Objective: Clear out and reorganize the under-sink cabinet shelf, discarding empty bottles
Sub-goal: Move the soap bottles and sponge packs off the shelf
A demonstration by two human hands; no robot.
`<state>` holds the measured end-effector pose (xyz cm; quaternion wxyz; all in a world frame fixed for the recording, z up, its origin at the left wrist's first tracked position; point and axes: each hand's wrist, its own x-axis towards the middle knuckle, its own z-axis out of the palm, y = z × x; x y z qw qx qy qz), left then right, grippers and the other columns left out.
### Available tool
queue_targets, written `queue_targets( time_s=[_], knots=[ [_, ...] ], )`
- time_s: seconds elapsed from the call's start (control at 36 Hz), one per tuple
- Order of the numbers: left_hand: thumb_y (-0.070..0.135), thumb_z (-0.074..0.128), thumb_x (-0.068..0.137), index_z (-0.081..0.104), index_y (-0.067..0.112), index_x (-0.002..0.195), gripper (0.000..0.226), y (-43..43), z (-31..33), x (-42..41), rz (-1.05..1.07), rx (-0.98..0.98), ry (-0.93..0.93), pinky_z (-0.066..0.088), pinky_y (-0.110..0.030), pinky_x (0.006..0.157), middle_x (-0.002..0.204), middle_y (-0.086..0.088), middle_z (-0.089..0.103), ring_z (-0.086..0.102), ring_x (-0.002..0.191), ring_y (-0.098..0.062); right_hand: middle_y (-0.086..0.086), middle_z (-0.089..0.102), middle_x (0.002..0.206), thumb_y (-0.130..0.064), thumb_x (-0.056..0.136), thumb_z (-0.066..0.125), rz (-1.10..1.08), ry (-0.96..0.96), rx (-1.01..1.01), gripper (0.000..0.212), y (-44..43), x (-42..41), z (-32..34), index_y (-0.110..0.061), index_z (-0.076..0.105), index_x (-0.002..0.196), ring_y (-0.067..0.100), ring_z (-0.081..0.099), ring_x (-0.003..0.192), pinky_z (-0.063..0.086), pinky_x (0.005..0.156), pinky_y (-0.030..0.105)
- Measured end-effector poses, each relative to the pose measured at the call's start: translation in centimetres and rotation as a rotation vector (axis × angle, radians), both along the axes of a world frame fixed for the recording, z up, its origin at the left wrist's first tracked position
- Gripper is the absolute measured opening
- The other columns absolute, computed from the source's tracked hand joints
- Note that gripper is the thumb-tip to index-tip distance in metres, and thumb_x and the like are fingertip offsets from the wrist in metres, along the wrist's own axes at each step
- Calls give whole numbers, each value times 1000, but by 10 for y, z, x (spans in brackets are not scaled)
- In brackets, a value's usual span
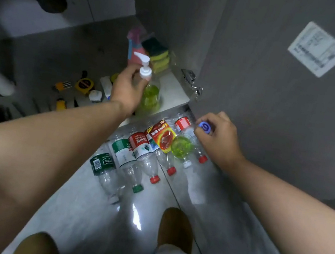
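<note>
Your left hand (128, 87) grips the upright pump bottle (151, 96) by its neck. Right of that bottle, your right hand (217, 138) pinches the blue-capped bottle (182, 144), tilted cap-up.

The clear plastic bottle with a dark green label (103, 164) reads "…tbon" beside a barcode, the red-and-yellow carded package (162, 135) shows a "5", the clear bottle with a red-and-white label (140, 144) carries Chinese characters, and print on the white paper sheet (318, 49) is too blurred to read.

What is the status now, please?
Left hand grips pump bottle at shelf edge. Right hand grips blue-capped bottle. Empty bottles lie on floor.
</note>
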<state>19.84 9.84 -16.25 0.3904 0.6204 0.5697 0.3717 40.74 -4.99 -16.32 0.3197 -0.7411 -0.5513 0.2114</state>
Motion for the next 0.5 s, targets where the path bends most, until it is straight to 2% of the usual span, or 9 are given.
queue_targets(
  time_s=[0.08, 0.17, 0.25, 0.33, 0.42, 0.5],
  knots=[
    [32, 64, 99, 63, 17, 123, 28, -25, 13, -6, -70, 15, 12, 49, -28, 94, 122, -3, 67, 61, 112, -19, 7, 52, 95, -16, 85, 67, -5, -51, -47, 6, -22, 7, 2, -13, 69, 90, 23, 57, 79, 44, 75, 27],
    [33, 65, 99, 64, 15, 121, 28, -53, 26, -6, -137, -18, 4, 50, -31, 94, 120, -4, 67, 62, 112, -19, 5, 48, 100, -23, 89, 63, -9, -141, -111, 9, -43, 15, 1, -16, 66, 94, 28, 58, 81, 48, 78, 33],
    [29, 65, 99, 64, 14, 119, 25, -82, 35, -5, -216, -58, -18, 49, -31, 100, 120, -3, 68, 63, 114, -18, 6, 47, 107, -25, 91, 61, -6, -212, -195, 14, -62, 20, -4, -17, 65, 101, 35, 60, 87, 44, 76, 31],
    [27, 65, 99, 65, 14, 120, 25, -107, 38, -4, -281, -109, -50, 48, -34, 105, 122, -1, 68, 62, 116, -17, 3, 41, 109, -25, 94, 60, 5, -254, -284, 17, -77, 22, -11, -20, 65, 109, 37, 62, 95, 45, 81, 33],
    [21, 66, 98, 66, 10, 119, 23, -124, 35, -3, -344, -168, -99, 51, -37, 103, 120, -7, 69, 64, 115, -20, 6, 42, 114, -25, 94, 59, -1, -269, -360, 20, -87, 22, -18, -21, 65, 113, 39, 62, 98, 47, 86, 36],
    [15, 67, 97, 66, 6, 116, 21, -133, 26, -2, -404, -201, -129, 52, -36, 96, 116, -10, 71, 66, 104, -17, 13, 42, 125, -18, 94, 56, -37, -277, -426, 25, -92, 20, -27, -21, 66, 116, 42, 62, 101, 48, 90, 39]
  ],
)
